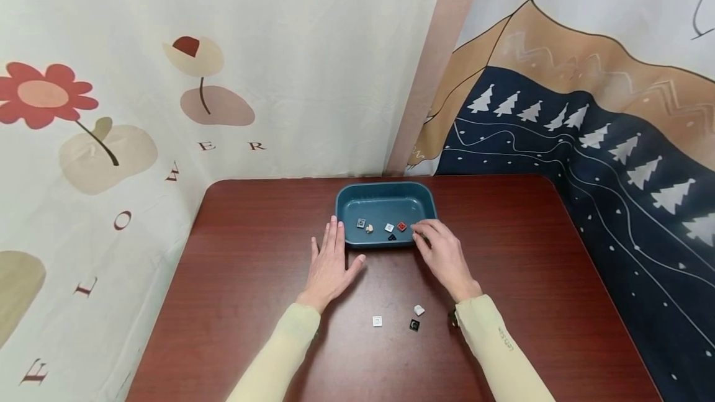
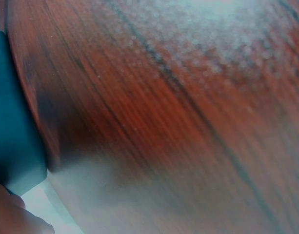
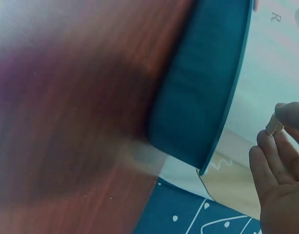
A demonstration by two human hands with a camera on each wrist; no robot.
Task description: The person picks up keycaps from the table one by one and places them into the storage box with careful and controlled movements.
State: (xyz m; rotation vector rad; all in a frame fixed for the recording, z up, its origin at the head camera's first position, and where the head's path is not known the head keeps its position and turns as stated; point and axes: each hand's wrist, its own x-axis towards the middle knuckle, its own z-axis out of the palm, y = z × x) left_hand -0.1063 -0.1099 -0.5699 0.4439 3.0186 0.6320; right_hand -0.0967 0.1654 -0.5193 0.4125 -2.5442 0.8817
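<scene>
A blue-green tray (image 1: 385,191) stands at the back of the table. In it lie several small keycaps: a grey keycap (image 1: 361,223), a beige keycap (image 1: 369,228), a white keycap (image 1: 389,227), a red keycap (image 1: 401,226) and a black keycap (image 1: 392,237). My left hand (image 1: 328,268) has its fingers straight against the tray's left side. Over the tray's front right corner, my right hand (image 1: 444,256) pinches a small beige keycap (image 3: 274,125) between thumb and fingertips. Only a bit of the left hand (image 2: 17,217) shows in the left wrist view.
Nearer the front of the brown table (image 1: 251,315) lie a white keycap (image 1: 377,321), another white keycap (image 1: 419,310) tipped on its side, and a black keycap (image 1: 414,325). Printed curtains (image 1: 313,67) hang behind and beside the table.
</scene>
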